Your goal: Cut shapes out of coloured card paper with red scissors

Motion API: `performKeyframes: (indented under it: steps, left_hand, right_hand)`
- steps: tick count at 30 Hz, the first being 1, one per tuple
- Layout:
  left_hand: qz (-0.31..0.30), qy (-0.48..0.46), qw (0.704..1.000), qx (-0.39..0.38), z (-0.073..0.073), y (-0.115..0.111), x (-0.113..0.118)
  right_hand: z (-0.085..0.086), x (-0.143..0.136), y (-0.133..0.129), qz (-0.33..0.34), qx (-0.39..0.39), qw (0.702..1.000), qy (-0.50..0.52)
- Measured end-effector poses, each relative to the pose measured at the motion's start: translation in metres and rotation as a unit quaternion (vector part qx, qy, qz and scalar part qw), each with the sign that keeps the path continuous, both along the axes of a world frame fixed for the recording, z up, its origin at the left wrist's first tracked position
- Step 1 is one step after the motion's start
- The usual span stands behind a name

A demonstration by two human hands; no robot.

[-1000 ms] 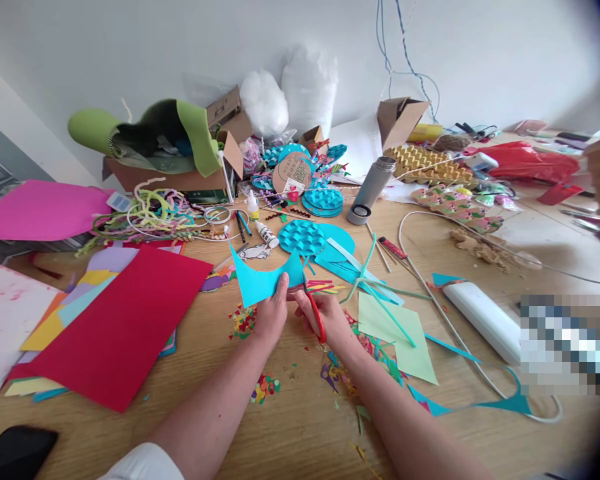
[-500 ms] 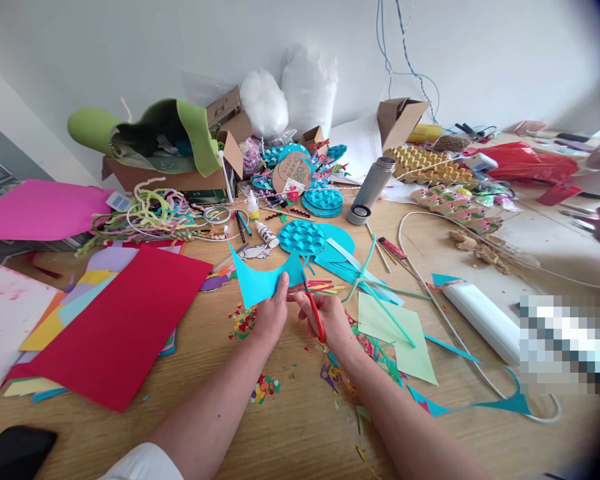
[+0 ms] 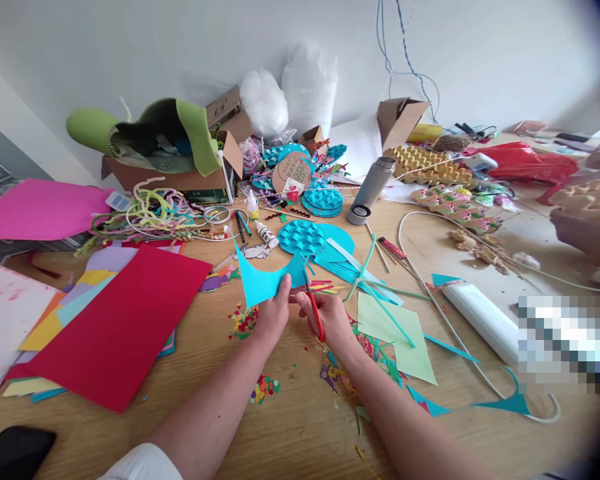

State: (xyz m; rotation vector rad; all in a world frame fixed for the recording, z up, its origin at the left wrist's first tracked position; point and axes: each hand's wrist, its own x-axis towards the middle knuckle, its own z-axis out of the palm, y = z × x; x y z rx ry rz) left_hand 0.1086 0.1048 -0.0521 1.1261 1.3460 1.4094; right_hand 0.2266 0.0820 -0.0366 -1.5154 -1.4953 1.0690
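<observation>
My left hand (image 3: 276, 308) pinches a piece of blue paper (image 3: 260, 284) with a curved cut-out along its upper edge; the thumb lies on top. In my right hand (image 3: 331, 319) is a pair of scissors (image 3: 317, 313) with red handles, its blades at the paper's right edge. Beyond the paper lies a blue disc with a wavy relief (image 3: 300, 237), partly over a flat blue circle (image 3: 341, 241). Several blue strips (image 3: 341, 269) are right of my hands. Small heaps of coloured paper bits (image 3: 266, 388) lie around my forearms.
Red card (image 3: 125, 327) tops a paper stack at left, near a phone (image 3: 17, 453). A grey flask (image 3: 373, 191), glue bottles (image 3: 267, 235) and pipe cleaners (image 3: 150, 213) stand or lie farther back. A white power strip (image 3: 483, 320) is at right. Another person's hand (image 3: 583, 230) holds something beige.
The blue paper has shifted slightly right and tilted, with the scissors still at its right edge. At far right, the other person's hand has moved and now shows a beige ridged piece.
</observation>
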Motion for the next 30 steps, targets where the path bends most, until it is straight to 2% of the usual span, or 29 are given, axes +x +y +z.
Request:
performKeyframes:
  steps: [17,30]
  left_hand:
    - [-0.005,0.025,1.000,0.000,0.0037,-0.0009,-0.0009]
    - [-0.002,0.014,1.000,0.020,-0.0038,0.0013,-0.0006]
  right_hand:
    - [0.0029,0.0005,-0.0001,0.003,0.004,1.000,-0.009]
    - [-0.0018,0.0010,0.0002,-0.008,-0.013,1.000,0.009]
